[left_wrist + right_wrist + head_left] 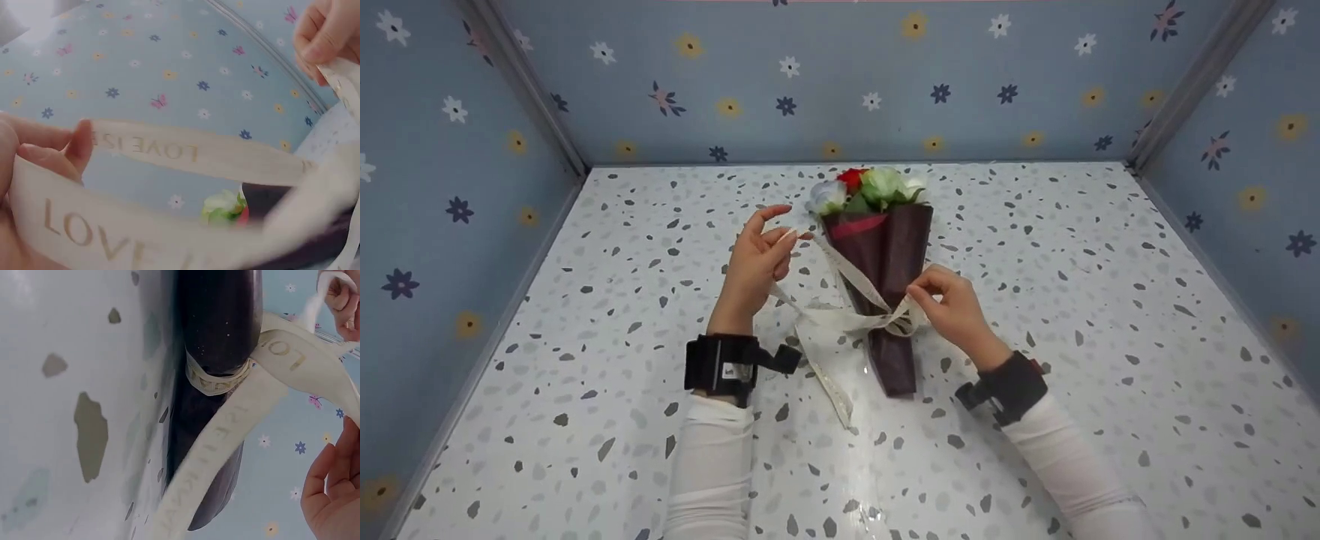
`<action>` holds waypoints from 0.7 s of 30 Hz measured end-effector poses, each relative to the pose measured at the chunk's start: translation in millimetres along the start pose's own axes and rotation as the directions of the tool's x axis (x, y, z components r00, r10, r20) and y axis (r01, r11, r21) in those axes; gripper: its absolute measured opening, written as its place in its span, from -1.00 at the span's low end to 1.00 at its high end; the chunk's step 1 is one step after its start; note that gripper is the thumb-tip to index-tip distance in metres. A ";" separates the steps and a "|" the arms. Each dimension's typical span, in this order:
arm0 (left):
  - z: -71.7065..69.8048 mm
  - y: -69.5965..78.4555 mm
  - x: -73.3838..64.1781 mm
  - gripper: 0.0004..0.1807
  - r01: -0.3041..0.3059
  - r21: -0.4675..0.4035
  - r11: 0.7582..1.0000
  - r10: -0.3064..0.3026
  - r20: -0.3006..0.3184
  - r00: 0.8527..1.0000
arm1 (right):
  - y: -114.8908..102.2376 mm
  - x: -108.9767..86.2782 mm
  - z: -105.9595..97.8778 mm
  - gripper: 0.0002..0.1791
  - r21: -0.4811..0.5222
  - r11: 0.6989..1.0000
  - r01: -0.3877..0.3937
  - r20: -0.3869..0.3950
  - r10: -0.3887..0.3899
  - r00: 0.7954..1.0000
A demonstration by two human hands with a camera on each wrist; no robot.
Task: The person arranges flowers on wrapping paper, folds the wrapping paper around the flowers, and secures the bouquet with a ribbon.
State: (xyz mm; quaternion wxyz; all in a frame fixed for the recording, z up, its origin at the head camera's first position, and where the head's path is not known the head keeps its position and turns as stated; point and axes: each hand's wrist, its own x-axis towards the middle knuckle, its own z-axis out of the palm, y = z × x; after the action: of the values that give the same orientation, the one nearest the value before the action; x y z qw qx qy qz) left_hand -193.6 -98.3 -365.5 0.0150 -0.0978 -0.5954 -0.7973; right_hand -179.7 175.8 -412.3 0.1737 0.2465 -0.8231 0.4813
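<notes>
A bouquet in dark maroon wrapping [906, 251] lies on the table, blooms pointing away. A cream ribbon [847, 321] with gold "LOVE IS" lettering circles the wrapping at its narrow part. My left hand [754, 262], left of the bouquet, pinches a raised length of ribbon between thumb and finger. In the left wrist view the ribbon [84, 228] loops past these fingers. On the bouquet's right side, my right hand [956, 307] pinches ribbon near the tie. Up close in the right wrist view, the ribbon band [211, 382] sits snug around the wrapping.
Red, pale green, white and bluish flowers [883, 186] top the bouquet. A loose ribbon tail [831, 390] trails toward me on the speckled table [607, 360]. Flower-patterned panels [855, 75] stand at the back and both sides. Each wrist wears a black camera strap [724, 364].
</notes>
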 end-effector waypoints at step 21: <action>-17.0 65.2 -46.8 -0.46 0.332 0.901 0.279 -0.240 -0.269 0.933 | 2.1 -2.8 0.5 -0.87 0.003 0.999 -0.039 -0.015 0.039 0.999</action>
State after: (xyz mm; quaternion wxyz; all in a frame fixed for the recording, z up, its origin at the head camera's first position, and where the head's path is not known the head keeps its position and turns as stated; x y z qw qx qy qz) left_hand -141.0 -137.8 -316.5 -0.0506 0.0690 -0.9494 -0.3023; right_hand -178.6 176.9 -415.5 0.1699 0.2269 -0.8258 0.4875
